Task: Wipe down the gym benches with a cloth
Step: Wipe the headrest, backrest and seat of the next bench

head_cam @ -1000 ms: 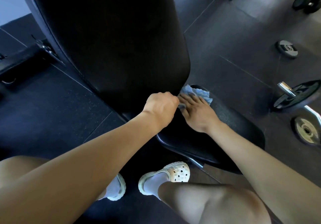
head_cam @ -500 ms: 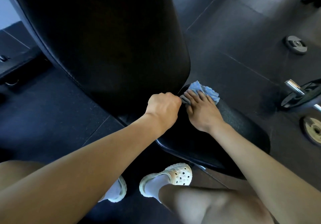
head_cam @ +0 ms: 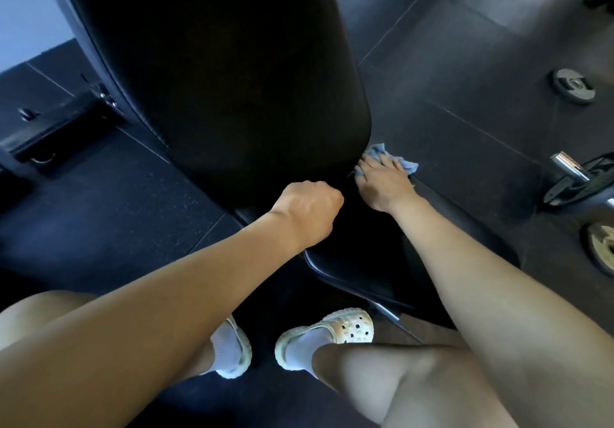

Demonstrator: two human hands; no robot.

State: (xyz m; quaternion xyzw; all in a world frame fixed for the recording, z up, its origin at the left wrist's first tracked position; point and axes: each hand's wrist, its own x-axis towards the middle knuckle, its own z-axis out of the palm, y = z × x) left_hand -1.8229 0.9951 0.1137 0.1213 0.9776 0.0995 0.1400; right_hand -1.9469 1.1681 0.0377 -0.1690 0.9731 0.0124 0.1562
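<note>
right hand [head_cam: 382, 186] flat on cloth [head_cam: 408, 165], black bench seat [head_cam: 352, 271], dark floor [head_cam: 465, 72]

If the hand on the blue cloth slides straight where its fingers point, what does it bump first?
Probably the bottom corner of the backrest, just beyond the right hand and cloth; depth is unclear.

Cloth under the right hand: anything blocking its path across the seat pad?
No visible object lies on the seat pad; only the fisted left hand sits beside the cloth, left of the right hand.
</note>
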